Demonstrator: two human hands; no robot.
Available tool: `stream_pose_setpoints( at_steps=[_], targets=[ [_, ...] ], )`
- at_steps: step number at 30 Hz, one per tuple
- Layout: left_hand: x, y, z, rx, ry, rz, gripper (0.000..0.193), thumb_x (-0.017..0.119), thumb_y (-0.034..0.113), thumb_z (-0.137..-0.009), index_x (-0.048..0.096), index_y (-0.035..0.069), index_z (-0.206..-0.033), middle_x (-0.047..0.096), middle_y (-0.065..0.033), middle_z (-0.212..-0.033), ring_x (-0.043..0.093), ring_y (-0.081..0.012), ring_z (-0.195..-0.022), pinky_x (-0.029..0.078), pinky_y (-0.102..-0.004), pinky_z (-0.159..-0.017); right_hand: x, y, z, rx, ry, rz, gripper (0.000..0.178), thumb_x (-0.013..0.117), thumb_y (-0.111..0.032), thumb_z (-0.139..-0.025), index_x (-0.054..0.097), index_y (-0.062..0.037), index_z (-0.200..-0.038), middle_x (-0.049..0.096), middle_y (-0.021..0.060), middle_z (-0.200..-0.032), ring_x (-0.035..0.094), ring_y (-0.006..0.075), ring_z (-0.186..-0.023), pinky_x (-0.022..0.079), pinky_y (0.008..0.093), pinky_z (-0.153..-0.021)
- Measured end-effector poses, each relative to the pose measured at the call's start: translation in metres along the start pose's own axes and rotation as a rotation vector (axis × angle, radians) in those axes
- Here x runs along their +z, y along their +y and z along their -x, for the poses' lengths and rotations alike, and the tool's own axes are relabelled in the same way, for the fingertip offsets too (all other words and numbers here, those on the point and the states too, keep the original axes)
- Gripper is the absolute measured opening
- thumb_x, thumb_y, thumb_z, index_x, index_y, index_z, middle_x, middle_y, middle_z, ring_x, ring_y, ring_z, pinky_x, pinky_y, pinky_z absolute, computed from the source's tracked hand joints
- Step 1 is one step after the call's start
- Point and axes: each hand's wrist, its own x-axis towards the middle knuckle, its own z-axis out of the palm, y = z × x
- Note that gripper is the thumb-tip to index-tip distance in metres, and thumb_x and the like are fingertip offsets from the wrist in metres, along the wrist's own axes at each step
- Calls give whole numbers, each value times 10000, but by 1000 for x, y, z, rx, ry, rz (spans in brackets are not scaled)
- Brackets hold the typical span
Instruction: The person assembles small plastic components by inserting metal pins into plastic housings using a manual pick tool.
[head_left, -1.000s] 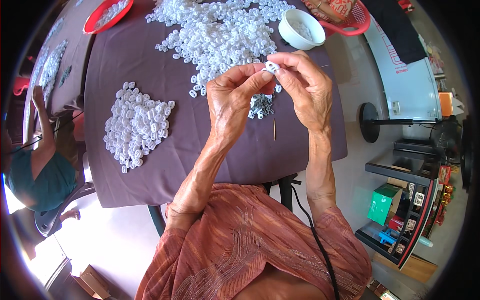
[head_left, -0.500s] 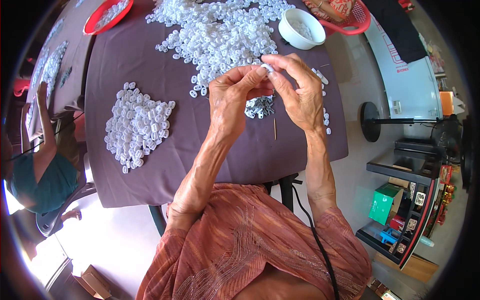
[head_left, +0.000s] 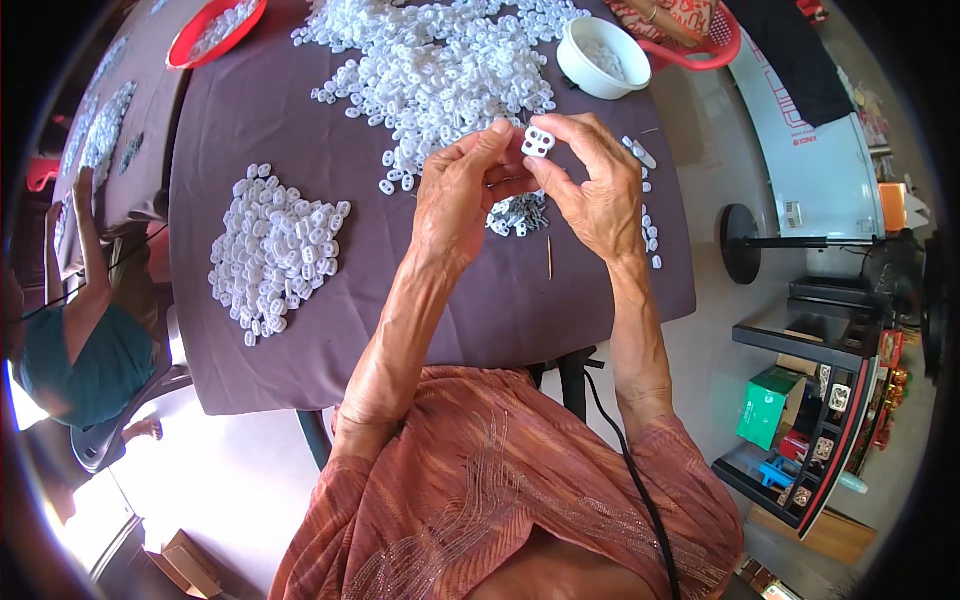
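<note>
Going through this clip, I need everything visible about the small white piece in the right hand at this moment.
The white piece is small and squarish with rounded corners, apparently hard plastic, with several dark openings or recesses in the face turned toward the camera. It is raised above the purple tablecloth, pinched between thumb and forefinger of the right hand. The left hand is close beside it; whether its fingers touch is unclear.

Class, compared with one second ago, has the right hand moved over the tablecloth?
Yes. The right hand has moved slightly left, away from the right edge of the dark purple tablecloth; small white pieces it hid then now show beside it.
</note>
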Motion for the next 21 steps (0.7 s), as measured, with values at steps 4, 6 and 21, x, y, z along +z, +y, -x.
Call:
stream_pose_setpoints(
  at_steps=[4,6,21],
  targets=[
    [-5,0,-4,8,-32,-68,211,600,213,-811,601,3,-795,592,-58,-727,587,-139,-671,515,-302,-648,-1,0,0,3,-47,6,316,671,-8,-659,580,-35,-961,592,81,-870,587,216,-772,464,292,-668],
    [-5,-1,-5,-23,-51,-82,192,621,193,-794,613,1,-786,607,-63,-726,593,-142,-654,514,-295,-633,-1,1,1,3,-55,3,317,672,-12,-661,578,-37,-963,592,81,-872,585,216,-777,464,292,-667],
    [-12,-14,-3,-34,-5,28,122,599,116,-798,606,0,-835,609,-67,-767,597,-146,-698,504,-297,-665,7,7,3,-135,-110,178,306,681,-52,-654,548,-11,-926,572,100,-790,537,270,-739,441,352,-654]
  ],
)
